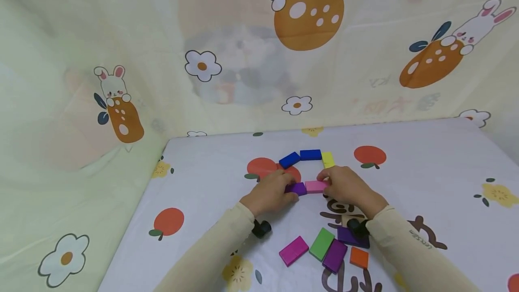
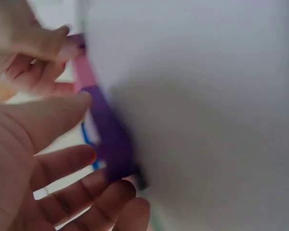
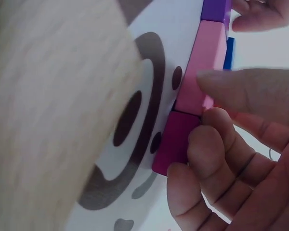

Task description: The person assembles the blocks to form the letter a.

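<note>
My left hand is at a purple block, with thumb and fingers on either side of it. The purple block lies end to end with a pink block. My right hand holds the pink block, its thumb on the block's face in the right wrist view. Beyond the pink block, a magenta block sits against its end, by the curled right fingers. Two blue blocks and a yellow block form a curved line behind the hands. The left wrist view is blurred.
Nearer me lie loose blocks: magenta, green, purple, dark purple and orange. The white printed tablecloth meets a hanging cloth wall at the back and left.
</note>
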{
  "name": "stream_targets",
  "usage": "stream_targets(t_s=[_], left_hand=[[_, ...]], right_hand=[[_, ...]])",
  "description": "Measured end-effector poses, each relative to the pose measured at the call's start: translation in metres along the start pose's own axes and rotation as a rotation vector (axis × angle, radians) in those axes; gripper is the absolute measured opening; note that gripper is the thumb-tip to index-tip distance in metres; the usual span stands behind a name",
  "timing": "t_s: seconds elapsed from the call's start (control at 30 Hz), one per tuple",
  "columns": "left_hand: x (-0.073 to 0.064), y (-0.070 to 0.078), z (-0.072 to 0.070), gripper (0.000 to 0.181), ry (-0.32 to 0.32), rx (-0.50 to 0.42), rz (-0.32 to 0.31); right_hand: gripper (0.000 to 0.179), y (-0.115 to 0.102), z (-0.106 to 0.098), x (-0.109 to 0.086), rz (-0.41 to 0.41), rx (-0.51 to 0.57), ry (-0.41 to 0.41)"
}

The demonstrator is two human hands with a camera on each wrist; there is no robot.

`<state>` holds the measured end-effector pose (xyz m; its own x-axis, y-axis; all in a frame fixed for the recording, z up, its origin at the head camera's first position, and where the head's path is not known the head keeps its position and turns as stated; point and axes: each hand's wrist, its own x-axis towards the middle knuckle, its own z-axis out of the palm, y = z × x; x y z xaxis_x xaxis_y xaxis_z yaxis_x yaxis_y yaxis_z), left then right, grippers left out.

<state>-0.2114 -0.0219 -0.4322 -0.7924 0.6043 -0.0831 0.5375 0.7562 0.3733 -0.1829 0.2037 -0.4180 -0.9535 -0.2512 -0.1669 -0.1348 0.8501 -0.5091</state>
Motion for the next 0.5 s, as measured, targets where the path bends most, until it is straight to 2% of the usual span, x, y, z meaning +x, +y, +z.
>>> stream_targets(t_s=[0.1, 0.23, 0.37, 0.5], left_hand=[[0.009, -0.006, -0.011, 0.040, 0.001, -0.052, -0.049], [0.027, -0.017, -0.022, 0.042, 0.028, -0.043, -0.112], [0.045, -0.027, -0.020, 0.045, 0.034, -0.003, -0.169], [0.059, -0.033, -0.015, 0.047, 0.022, 0.033, -0.199]], right_hand=[[0.032, 0.000, -0.002, 0.000, 0.001, 0.022, -0.001], [0.035, 0.003, -0.010, 0.006, 0.028, 0.060, 0.010], [0.038, 0.008, -0.022, 0.019, 0.060, 0.052, 0.046], [0.040, 0.012, -0.030, 0.035, 0.119, 0.032, 0.067]])
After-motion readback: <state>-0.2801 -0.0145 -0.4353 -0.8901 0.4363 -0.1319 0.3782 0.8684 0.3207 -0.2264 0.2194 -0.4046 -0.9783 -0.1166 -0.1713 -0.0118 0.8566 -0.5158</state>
